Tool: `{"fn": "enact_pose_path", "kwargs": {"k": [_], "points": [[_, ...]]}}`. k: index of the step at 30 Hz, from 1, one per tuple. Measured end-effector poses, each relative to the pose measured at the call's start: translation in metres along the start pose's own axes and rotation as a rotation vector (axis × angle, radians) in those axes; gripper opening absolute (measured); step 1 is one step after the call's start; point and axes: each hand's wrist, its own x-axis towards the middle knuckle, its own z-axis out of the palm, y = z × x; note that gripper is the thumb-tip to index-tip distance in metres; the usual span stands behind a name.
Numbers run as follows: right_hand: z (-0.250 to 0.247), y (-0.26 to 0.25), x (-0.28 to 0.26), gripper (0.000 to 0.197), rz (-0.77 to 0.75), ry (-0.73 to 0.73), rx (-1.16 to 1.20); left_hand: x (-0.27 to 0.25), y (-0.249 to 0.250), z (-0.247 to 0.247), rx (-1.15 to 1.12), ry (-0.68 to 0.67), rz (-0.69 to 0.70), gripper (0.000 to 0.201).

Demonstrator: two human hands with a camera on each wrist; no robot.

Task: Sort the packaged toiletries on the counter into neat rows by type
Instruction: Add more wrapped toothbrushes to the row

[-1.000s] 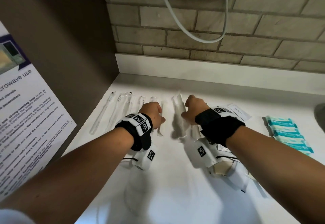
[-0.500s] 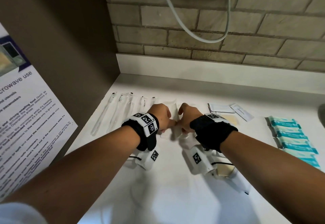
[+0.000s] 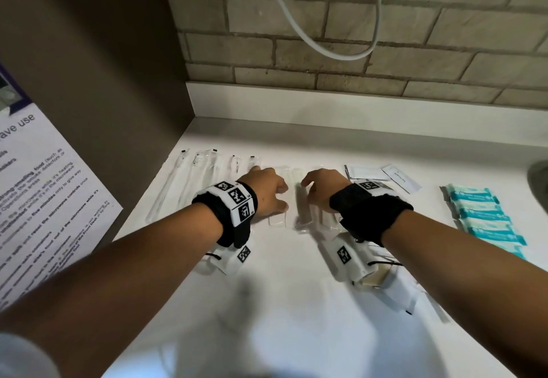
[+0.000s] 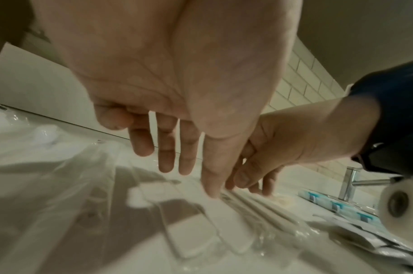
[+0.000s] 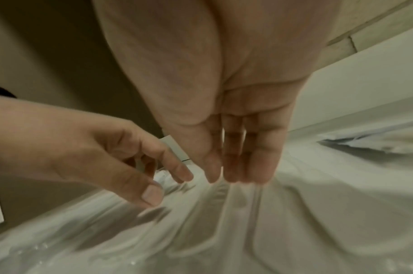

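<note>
Head view, clear packets flat between left hand, right hand, both grips relaxed apart

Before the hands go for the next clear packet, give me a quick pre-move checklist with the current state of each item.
1. Left hand free of any packet: ok, fingers straight, no grip on anything.
2. Right hand free: ok, fingers extended over the wrappers.
3. Clear packets between the hands lie flat on the counter: ok.
4. Edges of those packets squared with each other: cannot tell, the plastic is transparent and blurred.
5. Teal packets already in their own row at the right: ok.
6. Loose packets under the right wrist sorted: not ok, they lie at mixed angles.
</note>
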Motion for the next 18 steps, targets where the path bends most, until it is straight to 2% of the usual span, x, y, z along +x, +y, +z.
{"fn": "enact_pose_path", "kwargs": {"k": [4, 7, 13, 15, 18], "points": [[0.002, -0.004, -0.009, 0.046, -0.054, -0.010, -0.302, -0.003, 0.009, 0.011, 0.101, 0.004, 0.040, 0.066], [0.004, -0.004, -0.016, 0.039, -0.069, -0.063, -0.333, 0.001, 0.004, 0.020, 0.137, 0.001, 0.002, 0.081], [0.002, 0.010, -0.021, 0.036, -0.033, -0.116, -0.339, 0.004, -0.004, 0.022, 0.165, -0.026, 0.006, 0.099], [0.002, 0.015, -0.026, 0.027, -0.027, -0.124, -0.285, 0.005, 0.000, 0.021, 0.148, -0.011, 0.031, 0.090], [-0.001, 0.023, -0.022, 0.033, 0.014, 0.005, -0.219, 0.001, 0.017, 0.014, 0.108, 0.013, 0.118, 0.064]]}}
